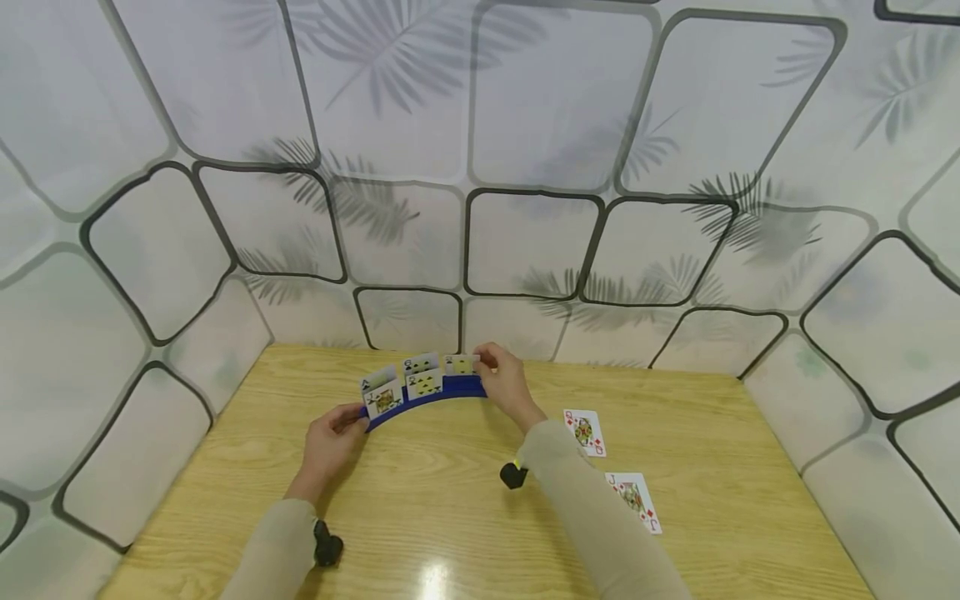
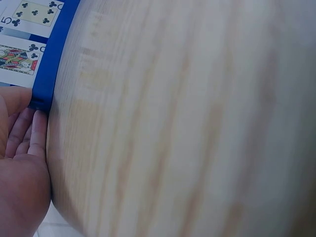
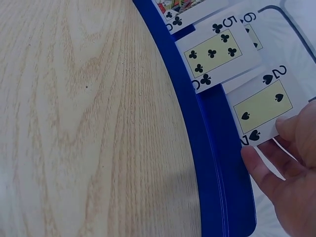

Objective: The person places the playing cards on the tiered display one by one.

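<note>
A curved blue card holder [image 1: 465,387] stands at the back of the table, bearing playing cards in two rows. My left hand [image 1: 330,442] grips its left end between thumb and fingers, close to the jack of clubs [image 1: 385,402]. At the other end, my right hand [image 1: 507,387] pinches the two of spades [image 3: 261,111] by its right edge, the card's base in the back row. Left of that card stand the five of clubs [image 3: 212,53] in front and a six [image 1: 420,363] behind. An ace [image 1: 378,379] sits partly hidden behind the jack.
The queen of diamonds [image 1: 583,432] lies face up on the wooden table [image 1: 435,500], right of my right forearm. Nearer me lies the jack of diamonds [image 1: 633,498], partly covered by the sleeve. A patterned wall [image 1: 525,242] rises behind the holder.
</note>
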Demonstrator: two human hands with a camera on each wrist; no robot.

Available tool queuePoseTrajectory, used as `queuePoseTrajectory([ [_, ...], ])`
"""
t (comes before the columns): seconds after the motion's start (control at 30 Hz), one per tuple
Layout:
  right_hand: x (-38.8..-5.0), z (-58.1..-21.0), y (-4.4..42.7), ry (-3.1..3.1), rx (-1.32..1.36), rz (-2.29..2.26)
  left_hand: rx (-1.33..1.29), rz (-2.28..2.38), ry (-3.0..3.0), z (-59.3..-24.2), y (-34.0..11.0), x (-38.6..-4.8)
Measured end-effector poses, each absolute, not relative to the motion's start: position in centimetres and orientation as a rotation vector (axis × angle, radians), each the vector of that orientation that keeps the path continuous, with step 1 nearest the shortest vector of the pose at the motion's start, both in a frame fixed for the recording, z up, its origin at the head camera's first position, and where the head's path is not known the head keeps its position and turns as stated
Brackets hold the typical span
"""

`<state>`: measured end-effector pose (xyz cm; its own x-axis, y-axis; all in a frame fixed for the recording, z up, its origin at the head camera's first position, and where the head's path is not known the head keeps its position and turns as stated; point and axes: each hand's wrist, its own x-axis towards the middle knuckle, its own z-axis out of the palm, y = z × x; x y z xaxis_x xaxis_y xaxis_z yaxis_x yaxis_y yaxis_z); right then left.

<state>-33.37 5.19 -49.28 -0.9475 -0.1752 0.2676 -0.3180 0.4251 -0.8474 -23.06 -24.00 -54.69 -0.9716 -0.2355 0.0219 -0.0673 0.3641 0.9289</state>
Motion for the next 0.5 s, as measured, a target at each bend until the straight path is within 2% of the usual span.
queuePoseTrajectory([
  [0.5,-33.64,-49.30,5.10,-2.560,0.413,1.496,0.295,-1.662,-2.467,-54.82,-23.97,-23.19],
])
